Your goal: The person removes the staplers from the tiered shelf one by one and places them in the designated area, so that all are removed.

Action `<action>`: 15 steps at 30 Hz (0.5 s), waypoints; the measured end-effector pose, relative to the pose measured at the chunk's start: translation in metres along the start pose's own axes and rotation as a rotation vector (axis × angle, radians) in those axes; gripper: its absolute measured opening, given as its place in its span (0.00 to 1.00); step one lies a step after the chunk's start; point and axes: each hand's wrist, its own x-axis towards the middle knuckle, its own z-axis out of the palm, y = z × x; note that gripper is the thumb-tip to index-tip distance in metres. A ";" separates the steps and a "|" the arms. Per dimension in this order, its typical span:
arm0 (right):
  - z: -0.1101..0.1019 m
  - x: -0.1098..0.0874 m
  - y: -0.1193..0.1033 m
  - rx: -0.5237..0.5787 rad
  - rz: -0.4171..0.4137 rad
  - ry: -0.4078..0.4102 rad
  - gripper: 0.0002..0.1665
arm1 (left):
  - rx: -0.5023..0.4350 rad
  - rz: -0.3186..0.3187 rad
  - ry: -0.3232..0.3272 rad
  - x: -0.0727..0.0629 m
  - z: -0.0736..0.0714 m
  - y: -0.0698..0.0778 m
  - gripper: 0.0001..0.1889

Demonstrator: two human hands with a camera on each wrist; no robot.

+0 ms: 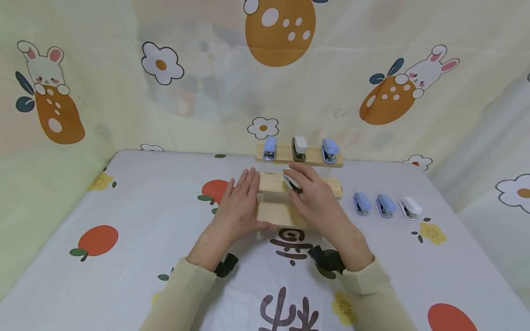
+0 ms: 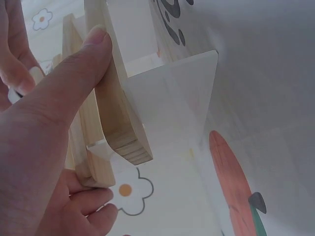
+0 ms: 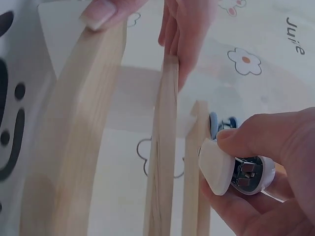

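Note:
A stepped display rack has wooden shelves, with the front shelf point(image 1: 277, 214) lowest and the middle shelf point(image 1: 271, 182) behind it. My left hand point(image 1: 238, 207) lies along the rack's left end, fingers straight beside the middle shelf. Its thumb point(image 2: 91, 56) rests on the front shelf's edge. My right hand point(image 1: 316, 197) pinches a small white stapler point(image 3: 216, 167) between thumb and fingers, over the middle shelf. On the back shelf point(image 1: 283, 154) stand a blue stapler point(image 1: 269, 148), a white stapler point(image 1: 299, 148) and another blue stapler point(image 1: 330, 150).
To the rack's right, two blue staplers point(image 1: 362, 203) point(image 1: 386, 205) and one white stapler point(image 1: 410, 208) stand in a row on the patterned tablecloth point(image 1: 145, 257). A printed curtain point(image 1: 207, 92) hangs behind the table. Clear plastic side panels point(image 2: 172, 93) hold the shelves.

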 end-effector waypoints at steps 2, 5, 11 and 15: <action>-0.003 -0.003 0.003 0.000 -0.001 0.010 0.26 | -0.005 0.002 0.007 0.000 0.000 0.000 0.72; -0.008 -0.007 0.007 -0.002 -0.004 0.030 0.27 | -0.010 0.001 0.010 0.000 0.000 0.000 0.72; -0.019 -0.018 0.016 -0.013 -0.050 0.084 0.27 | -0.020 -0.004 0.005 0.000 0.000 0.000 0.72; -0.025 -0.026 0.022 -0.029 -0.074 0.116 0.27 | -0.026 -0.004 0.005 0.000 0.000 0.000 0.73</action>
